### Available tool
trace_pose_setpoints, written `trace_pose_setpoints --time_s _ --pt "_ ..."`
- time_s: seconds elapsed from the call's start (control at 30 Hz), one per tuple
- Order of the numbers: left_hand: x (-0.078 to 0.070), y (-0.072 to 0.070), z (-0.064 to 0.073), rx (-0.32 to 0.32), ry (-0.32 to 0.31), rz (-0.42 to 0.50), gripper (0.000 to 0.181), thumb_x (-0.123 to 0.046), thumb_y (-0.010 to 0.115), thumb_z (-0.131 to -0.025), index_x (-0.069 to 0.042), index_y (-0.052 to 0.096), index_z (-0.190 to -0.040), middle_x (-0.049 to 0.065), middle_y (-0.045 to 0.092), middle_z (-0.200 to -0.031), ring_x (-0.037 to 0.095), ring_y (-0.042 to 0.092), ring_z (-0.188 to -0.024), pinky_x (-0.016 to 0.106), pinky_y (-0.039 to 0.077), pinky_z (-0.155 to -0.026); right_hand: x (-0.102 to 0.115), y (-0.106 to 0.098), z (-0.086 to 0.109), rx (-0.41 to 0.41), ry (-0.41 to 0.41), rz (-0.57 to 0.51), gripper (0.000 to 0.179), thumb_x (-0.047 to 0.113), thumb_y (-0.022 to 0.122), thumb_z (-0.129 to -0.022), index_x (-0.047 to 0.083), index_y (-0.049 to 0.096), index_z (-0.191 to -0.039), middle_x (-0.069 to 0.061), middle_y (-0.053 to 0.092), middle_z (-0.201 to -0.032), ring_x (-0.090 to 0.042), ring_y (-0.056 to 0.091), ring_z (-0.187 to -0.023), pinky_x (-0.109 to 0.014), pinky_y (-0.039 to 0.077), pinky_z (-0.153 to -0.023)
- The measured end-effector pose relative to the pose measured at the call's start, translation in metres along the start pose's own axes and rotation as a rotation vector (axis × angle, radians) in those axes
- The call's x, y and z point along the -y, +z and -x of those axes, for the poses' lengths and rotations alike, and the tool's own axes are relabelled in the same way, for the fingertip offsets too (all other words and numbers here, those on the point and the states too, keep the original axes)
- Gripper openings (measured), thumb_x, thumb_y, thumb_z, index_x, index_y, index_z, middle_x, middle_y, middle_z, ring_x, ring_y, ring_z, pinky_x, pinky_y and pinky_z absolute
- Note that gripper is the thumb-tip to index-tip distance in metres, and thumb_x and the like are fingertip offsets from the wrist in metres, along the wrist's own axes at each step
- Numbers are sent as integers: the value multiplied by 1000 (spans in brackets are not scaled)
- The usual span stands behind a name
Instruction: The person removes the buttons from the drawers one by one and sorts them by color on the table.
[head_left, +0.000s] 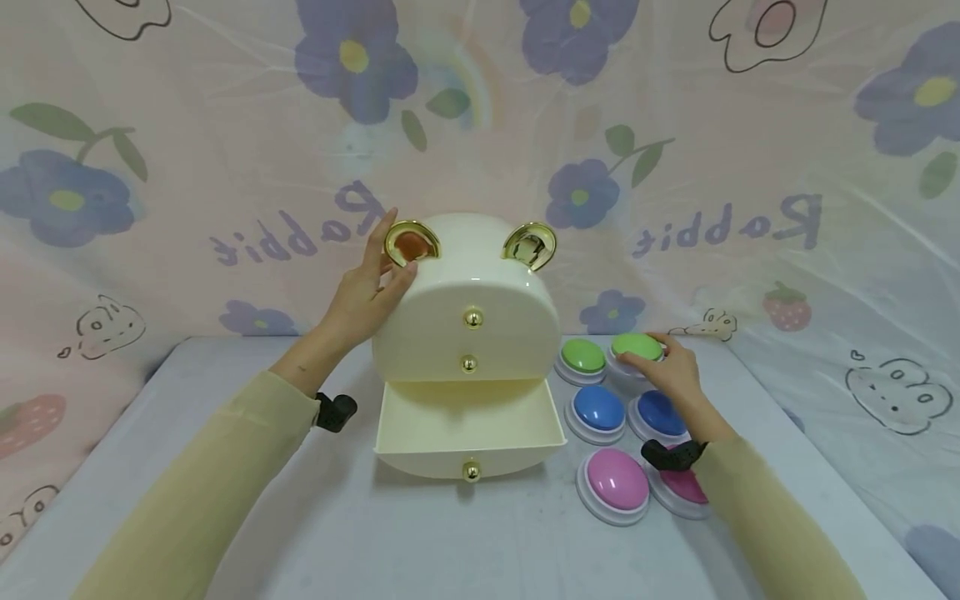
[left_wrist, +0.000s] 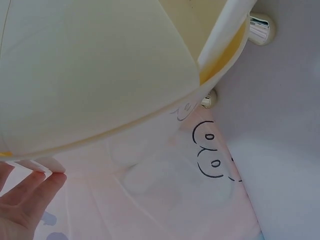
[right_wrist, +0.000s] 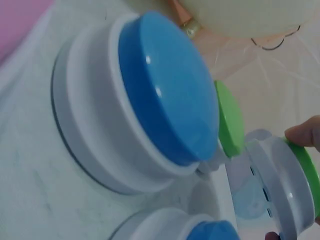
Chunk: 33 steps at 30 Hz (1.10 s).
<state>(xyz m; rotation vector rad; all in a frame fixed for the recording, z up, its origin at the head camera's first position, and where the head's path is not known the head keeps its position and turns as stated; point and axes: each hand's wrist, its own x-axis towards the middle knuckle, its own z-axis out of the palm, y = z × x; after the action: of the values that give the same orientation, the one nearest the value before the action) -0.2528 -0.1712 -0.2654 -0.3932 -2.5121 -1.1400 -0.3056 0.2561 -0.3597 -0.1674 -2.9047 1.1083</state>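
Note:
A cream drawer box with gold ears stands mid-table, its bottom drawer pulled out; I see nothing inside the drawer. My left hand grips the box's left gold ear, thumb in front and fingers behind. On the right, my right hand holds a green push button by its sides. In the right wrist view that button is tilted, raised off the table, with slots showing in its white base. A second green button sits beside it on the table.
Below the green ones stand two blue buttons, then a pink button and a darker pink button partly behind my right wrist. A flower-printed cloth hangs behind the white table.

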Motion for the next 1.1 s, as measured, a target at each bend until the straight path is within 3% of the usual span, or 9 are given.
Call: trace_pose_setpoints --time_s 0.33,0.5,0.73,0.93,1.1 --pt "0 -1 1 2 -6 -5 69 -41 44 -98 -39 0 -153 22 32 -152 41 46 -130 56 44 -99 -9 3 -13 21 55 56 85 45 64 -87 -4 28 -147 -39 26 -143 -52 26 -131 -62 26 -108" --pt "0 -1 0 3 -2 -2 69 -42 43 -98 -39 1 -153 23 30 -153 42 46 -130 57 44 -99 -12 5 -16 28 62 128 86 45 64 -85 -9 31 -143 -38 33 -141 -51 31 -129 -58 28 -107" --pt "-1 1 0 1 -11 -7 68 -41 42 -98 -38 2 -153 25 33 -151 42 47 -129 56 45 -98 -17 7 -18 115 89 166 88 44 59 -88 -17 25 -141 -40 30 -142 -53 32 -130 -58 27 -110" --pt "-1 1 0 6 -17 -6 68 -41 42 -98 -38 1 -153 26 33 -150 42 47 -130 55 45 -98 -14 7 -12 174 59 188 90 42 52 -92 -18 11 -145 -42 19 -145 -56 22 -134 -60 22 -112" --pt "0 0 0 3 -13 -17 68 -41 42 -98 -38 1 -152 27 34 -149 42 47 -129 56 44 -99 -1 7 -3 97 -42 172 86 36 55 -92 -17 12 -145 -44 23 -143 -58 25 -131 -63 25 -109"
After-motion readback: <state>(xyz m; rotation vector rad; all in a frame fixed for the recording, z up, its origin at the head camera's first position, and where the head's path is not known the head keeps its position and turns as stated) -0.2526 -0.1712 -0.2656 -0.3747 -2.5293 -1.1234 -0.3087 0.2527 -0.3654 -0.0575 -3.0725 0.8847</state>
